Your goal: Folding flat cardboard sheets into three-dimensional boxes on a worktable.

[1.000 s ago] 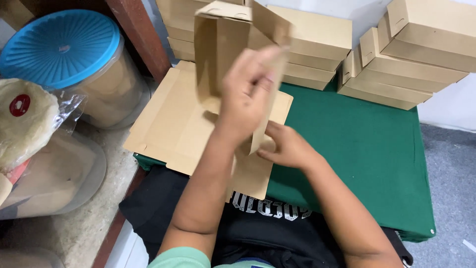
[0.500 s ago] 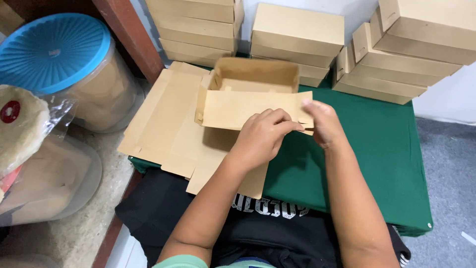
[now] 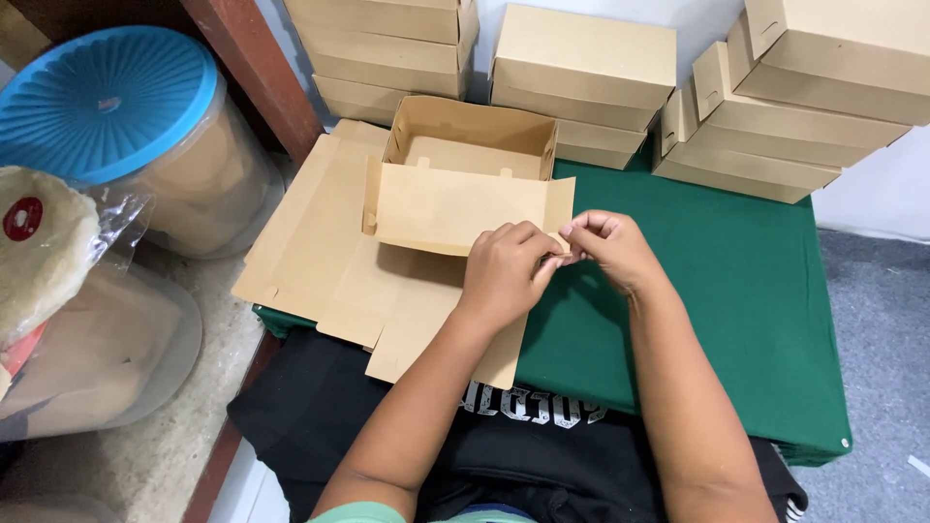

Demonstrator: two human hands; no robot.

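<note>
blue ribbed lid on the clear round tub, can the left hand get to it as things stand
Probably yes: nothing stands between the left hand and the blue ribbed lid, only flat brown cardboard sheets lying low, though its fingers now pinch the open box's flap.

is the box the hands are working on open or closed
Open. The box shows its empty inside, and its lid lies folded outward toward the person, with the left hand and right hand pinching the lid's corner.

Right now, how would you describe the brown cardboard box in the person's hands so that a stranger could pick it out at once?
Find the green-covered table with stacks of closed brown cardboard boxes along its far edge. In front of them, on a pile of flat cardboard sheets, sits the half-folded brown cardboard box. It alone stands open, its lid flap pinched at the corner by the left hand and right hand.
</note>
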